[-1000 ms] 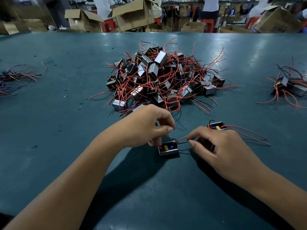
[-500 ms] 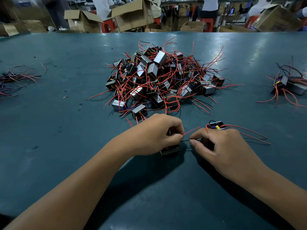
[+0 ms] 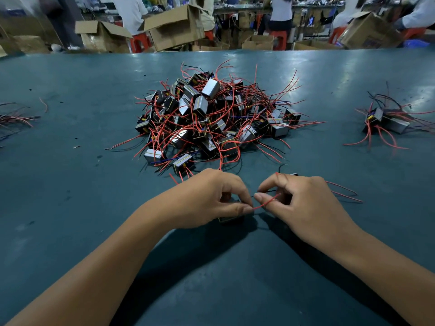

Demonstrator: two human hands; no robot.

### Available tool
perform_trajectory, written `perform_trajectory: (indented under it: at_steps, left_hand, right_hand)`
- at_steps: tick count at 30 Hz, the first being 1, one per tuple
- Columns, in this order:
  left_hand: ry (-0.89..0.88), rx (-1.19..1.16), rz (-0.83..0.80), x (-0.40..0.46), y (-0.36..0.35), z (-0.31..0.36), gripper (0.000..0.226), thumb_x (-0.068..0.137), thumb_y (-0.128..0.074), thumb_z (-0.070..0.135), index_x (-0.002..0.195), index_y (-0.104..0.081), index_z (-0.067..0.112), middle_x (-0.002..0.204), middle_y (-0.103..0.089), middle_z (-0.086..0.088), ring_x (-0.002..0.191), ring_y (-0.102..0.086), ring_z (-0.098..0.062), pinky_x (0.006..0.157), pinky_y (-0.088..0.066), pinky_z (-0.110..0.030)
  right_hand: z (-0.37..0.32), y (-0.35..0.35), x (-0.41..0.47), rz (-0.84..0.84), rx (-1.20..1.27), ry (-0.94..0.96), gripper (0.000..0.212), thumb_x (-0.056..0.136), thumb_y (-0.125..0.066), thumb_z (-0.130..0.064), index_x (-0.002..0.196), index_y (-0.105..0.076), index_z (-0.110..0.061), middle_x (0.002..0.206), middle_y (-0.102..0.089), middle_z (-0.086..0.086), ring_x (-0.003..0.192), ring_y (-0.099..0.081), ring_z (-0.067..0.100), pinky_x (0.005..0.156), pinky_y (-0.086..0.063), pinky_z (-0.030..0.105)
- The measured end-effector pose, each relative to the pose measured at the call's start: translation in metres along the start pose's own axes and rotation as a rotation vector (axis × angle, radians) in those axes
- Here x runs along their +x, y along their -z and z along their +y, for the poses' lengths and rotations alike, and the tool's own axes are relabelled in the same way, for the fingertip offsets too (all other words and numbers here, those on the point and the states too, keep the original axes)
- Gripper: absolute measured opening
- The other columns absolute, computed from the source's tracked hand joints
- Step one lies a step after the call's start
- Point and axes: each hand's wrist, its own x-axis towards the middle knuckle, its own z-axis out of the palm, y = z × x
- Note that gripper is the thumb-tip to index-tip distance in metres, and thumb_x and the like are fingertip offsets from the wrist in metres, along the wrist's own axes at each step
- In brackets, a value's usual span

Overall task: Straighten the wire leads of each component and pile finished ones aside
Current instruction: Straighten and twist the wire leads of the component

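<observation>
A small black component (image 3: 229, 218) sits on the green table, mostly hidden under my left hand (image 3: 207, 198), whose fingers curl over it. Its red lead (image 3: 267, 203) runs from my left thumb tip to my right hand (image 3: 303, 203), which pinches the wire between thumb and fingers. A thin black lead shows between the two hands. Behind my right hand lies another component (image 3: 293, 174) with red leads trailing right. A big tangled pile of components (image 3: 211, 118) with red wires lies just beyond my hands.
A smaller group of components (image 3: 388, 121) lies at the right. Loose wires (image 3: 16, 118) lie at the left edge. Cardboard boxes (image 3: 174, 27) and seated people are beyond the table's far edge.
My left hand has slid over the component and now covers it. My right hand has turned so its fingers curl round the red lead.
</observation>
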Motion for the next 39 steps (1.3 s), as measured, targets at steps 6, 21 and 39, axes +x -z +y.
perform_trajectory:
  at_steps: [6, 21, 39]
  left_hand:
    - [0.064, -0.022, 0.02, -0.001, 0.005, -0.006, 0.018, 0.094, -0.066, 0.039, 0.091, -0.075, 0.023, 0.087, -0.065, 0.01, 0.077, -0.062, -0.017, 0.072, -0.05, -0.037]
    - [0.21, -0.009, 0.146, -0.002, 0.009, -0.01, 0.034, 0.085, -0.071, 0.052, 0.074, -0.071, 0.02, 0.064, -0.066, -0.004, 0.052, -0.054, -0.012, 0.051, -0.039, -0.023]
    - [0.211, 0.034, 0.168, -0.001, 0.009, -0.009, 0.024, 0.08, -0.077, 0.049, 0.078, -0.07, 0.026, 0.071, -0.064, 0.016, 0.054, -0.053, -0.004, 0.051, -0.041, -0.018]
  right_hand:
    - [0.011, 0.037, 0.004, -0.084, 0.047, 0.09, 0.003, 0.087, -0.074, -0.03, 0.09, -0.072, -0.031, 0.059, -0.063, -0.008, 0.046, -0.045, 0.009, 0.049, -0.037, 0.019]
    - [0.026, 0.051, 0.017, -0.161, -0.137, 0.179, 0.01, 0.085, -0.076, -0.019, 0.091, -0.071, -0.025, 0.082, -0.062, -0.014, 0.082, -0.057, 0.006, 0.072, -0.036, 0.009]
    - [0.026, 0.035, 0.014, 0.015, -0.035, 0.166, 0.021, 0.085, -0.076, -0.017, 0.098, -0.06, -0.022, 0.077, -0.063, -0.015, 0.069, -0.054, -0.005, 0.064, -0.036, 0.003]
